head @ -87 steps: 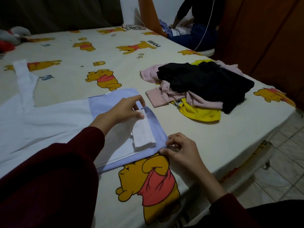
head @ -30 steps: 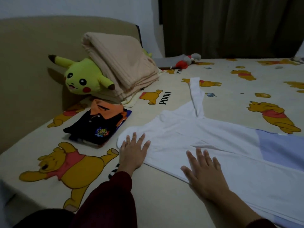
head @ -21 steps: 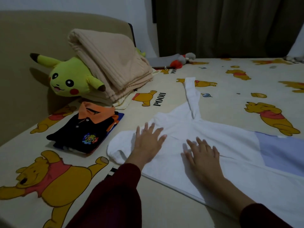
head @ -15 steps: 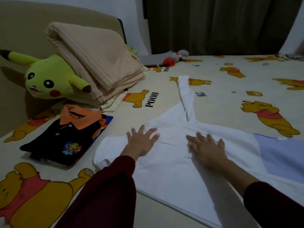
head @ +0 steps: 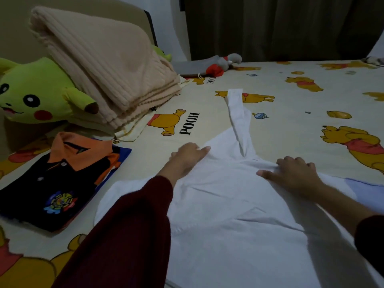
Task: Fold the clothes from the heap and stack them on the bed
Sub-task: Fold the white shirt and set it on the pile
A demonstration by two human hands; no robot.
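A white garment (head: 228, 215) with a pale blue band (head: 367, 190) lies spread on the Pooh-print bed sheet (head: 291, 129), one long sleeve (head: 238, 113) pointing away from me. My left hand (head: 188, 157) grips the garment's far edge near the sleeve's base. My right hand (head: 293, 174) has its fingers curled into bunched cloth at the same far edge, to the right of the sleeve. A folded black and orange polo shirt (head: 62, 179) lies to the left on the bed. The heap is out of view.
A green-yellow plush toy (head: 35, 96) and a folded beige blanket (head: 104, 65) lean against the headboard at the left. A grey and red plush (head: 220, 65) lies at the far edge before dark curtains (head: 270, 26).
Both hands slid from lying flat on the white garment up to its far edge and curled into the cloth there. My view moved in closer and a little to the right.
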